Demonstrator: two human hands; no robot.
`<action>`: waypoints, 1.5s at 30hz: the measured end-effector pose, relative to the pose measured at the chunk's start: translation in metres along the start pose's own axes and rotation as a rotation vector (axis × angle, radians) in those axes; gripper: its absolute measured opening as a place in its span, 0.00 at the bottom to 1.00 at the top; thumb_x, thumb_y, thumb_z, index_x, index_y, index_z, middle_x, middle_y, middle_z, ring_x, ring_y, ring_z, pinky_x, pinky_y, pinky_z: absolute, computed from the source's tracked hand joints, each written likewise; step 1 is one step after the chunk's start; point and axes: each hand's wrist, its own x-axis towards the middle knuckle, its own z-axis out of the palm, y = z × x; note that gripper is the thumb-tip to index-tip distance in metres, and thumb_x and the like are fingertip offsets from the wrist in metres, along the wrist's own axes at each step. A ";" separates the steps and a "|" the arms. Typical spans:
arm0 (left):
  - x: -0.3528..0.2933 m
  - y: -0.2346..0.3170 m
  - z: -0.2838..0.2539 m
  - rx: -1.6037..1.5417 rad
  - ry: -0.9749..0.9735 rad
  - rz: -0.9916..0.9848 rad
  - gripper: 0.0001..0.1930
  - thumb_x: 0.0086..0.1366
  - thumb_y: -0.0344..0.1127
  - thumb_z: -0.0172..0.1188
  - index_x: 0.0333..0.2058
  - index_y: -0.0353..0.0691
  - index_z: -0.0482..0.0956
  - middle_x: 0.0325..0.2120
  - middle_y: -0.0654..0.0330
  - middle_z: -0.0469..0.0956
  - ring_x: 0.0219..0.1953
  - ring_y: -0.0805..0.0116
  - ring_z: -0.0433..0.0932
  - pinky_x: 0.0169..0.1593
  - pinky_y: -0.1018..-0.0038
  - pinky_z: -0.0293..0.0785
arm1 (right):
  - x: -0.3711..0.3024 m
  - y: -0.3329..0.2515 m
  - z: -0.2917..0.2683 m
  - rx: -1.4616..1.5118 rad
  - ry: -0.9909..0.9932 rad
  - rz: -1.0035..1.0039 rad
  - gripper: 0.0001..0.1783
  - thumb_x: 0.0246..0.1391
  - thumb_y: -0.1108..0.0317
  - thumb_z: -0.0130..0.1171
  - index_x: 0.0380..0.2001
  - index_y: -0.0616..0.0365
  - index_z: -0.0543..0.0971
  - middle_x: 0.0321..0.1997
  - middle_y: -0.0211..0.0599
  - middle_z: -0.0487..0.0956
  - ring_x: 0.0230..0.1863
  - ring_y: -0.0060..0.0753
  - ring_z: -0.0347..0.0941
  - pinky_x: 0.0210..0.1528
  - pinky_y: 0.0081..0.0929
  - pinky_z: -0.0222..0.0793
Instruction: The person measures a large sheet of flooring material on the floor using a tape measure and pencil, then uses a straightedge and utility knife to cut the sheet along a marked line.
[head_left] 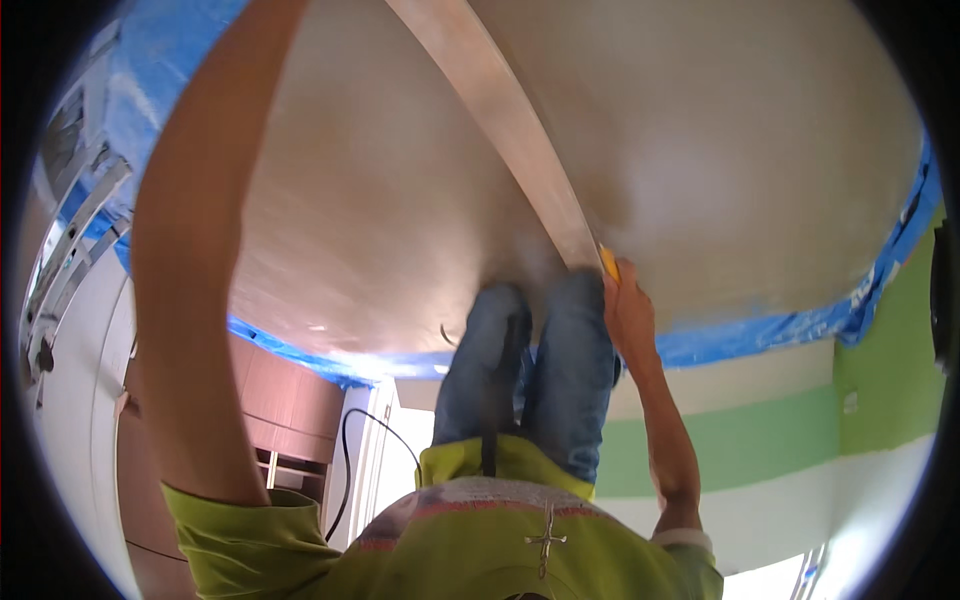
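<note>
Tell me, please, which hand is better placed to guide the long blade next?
Probably the right. The right hand grips the yellow handle at the end of the long blade, which lies against the pale surface. The left arm reaches up and its hand is out of view.

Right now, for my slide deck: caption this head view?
Right hand holds yellow tool against a long metal straightedge on a beige surface.

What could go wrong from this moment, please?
1. The right hand grips a yellow tool at the end of the long flat strip, close to the legs in jeans; a slip might reach them.
2. The left hand is out of view, so I cannot tell whether the strip is held down; it may shift.
</note>
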 end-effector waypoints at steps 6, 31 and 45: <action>-0.013 0.011 -0.003 -0.001 0.083 0.010 0.10 0.63 0.29 0.52 0.41 0.45 0.80 0.42 0.52 0.78 0.50 0.47 0.74 0.52 0.49 0.68 | 0.072 -0.109 -0.043 0.260 0.080 -0.088 0.20 0.71 0.60 0.47 0.60 0.55 0.64 0.40 0.63 0.81 0.41 0.69 0.78 0.43 0.55 0.72; -0.005 0.029 -0.026 -0.070 -0.042 -0.079 0.17 0.57 0.24 0.53 0.45 0.45 0.78 0.48 0.50 0.74 0.53 0.47 0.70 0.58 0.51 0.59 | 0.235 -0.338 -0.112 0.188 0.178 -0.378 0.17 0.70 0.60 0.42 0.55 0.58 0.63 0.41 0.64 0.81 0.41 0.69 0.78 0.46 0.57 0.71; -0.006 0.028 -0.027 -0.073 -0.072 -0.076 0.21 0.54 0.24 0.53 0.48 0.46 0.77 0.48 0.50 0.73 0.53 0.46 0.70 0.57 0.50 0.59 | 0.232 -0.338 -0.108 0.133 0.196 -0.383 0.14 0.74 0.57 0.41 0.51 0.55 0.63 0.30 0.59 0.79 0.34 0.68 0.76 0.37 0.59 0.69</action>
